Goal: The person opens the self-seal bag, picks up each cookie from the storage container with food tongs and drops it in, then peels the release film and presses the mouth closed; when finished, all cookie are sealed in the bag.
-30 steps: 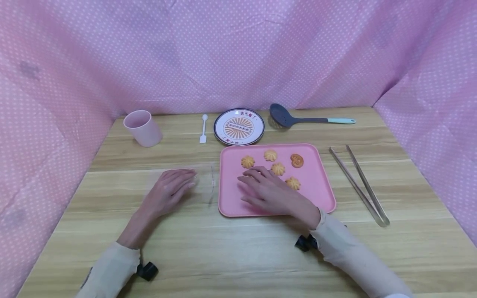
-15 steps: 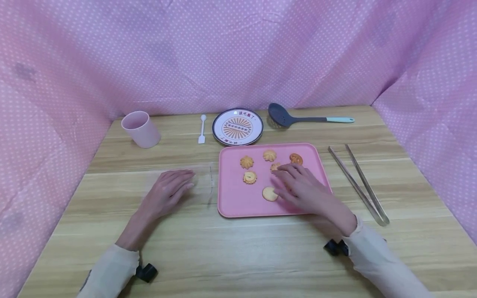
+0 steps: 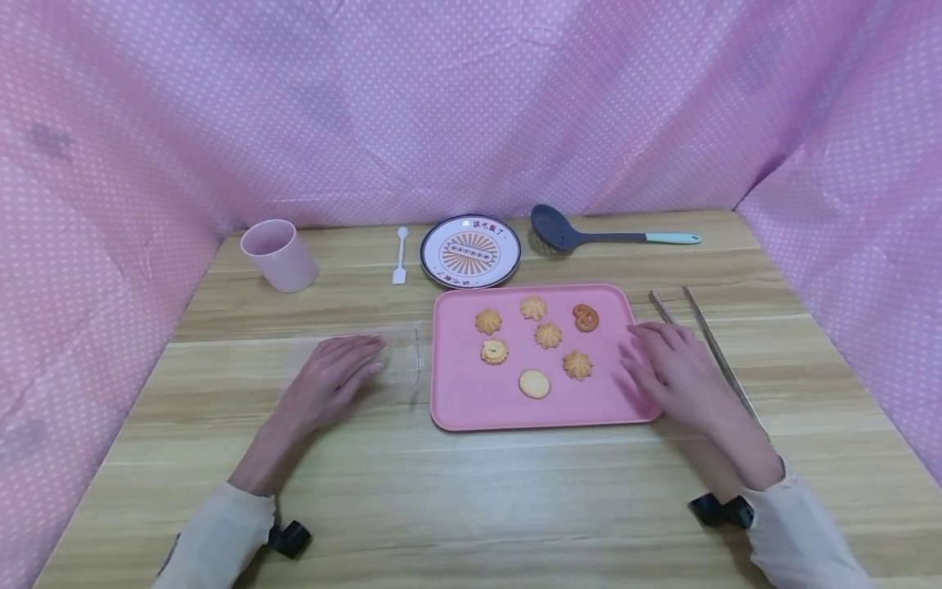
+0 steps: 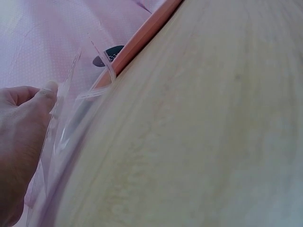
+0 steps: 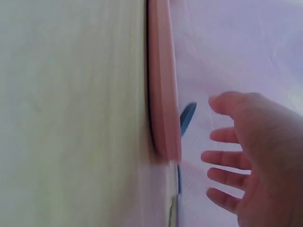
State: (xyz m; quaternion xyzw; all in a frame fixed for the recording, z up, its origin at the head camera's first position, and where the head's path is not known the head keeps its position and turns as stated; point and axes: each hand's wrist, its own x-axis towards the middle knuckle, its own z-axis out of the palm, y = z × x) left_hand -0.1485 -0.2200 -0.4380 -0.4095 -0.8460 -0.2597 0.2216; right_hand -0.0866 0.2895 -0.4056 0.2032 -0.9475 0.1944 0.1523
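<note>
A clear plastic bag (image 3: 401,360) lies on the table left of the tray; its film and folded edge (image 4: 71,101) show in the left wrist view. My left hand (image 3: 340,376) rests on that bag with its fingers stretched forward. A pink tray (image 3: 471,405) holds several flower-shaped cookies (image 3: 548,335), a pretzel-shaped cookie (image 3: 585,317), a round pale cookie (image 3: 534,384) and a cookie with a pale ring-like top (image 3: 495,352). Over the tray's right edge hovers my right hand (image 3: 680,376), fingers spread and holding nothing. It partly hides the metal tongs (image 3: 721,352).
Along the back stand a pink cup (image 3: 290,260), a small white plastic spoon (image 3: 401,255), a patterned plate (image 3: 471,251) and a dark slotted spoon (image 3: 559,229) with a mint handle. Pink dotted cloth (image 3: 456,106) hangs behind the wooden table (image 3: 471,507).
My right hand has moved rightward from above the cookies to the tray's right edge, uncovering the cookies. The left hand has stayed on the bag.
</note>
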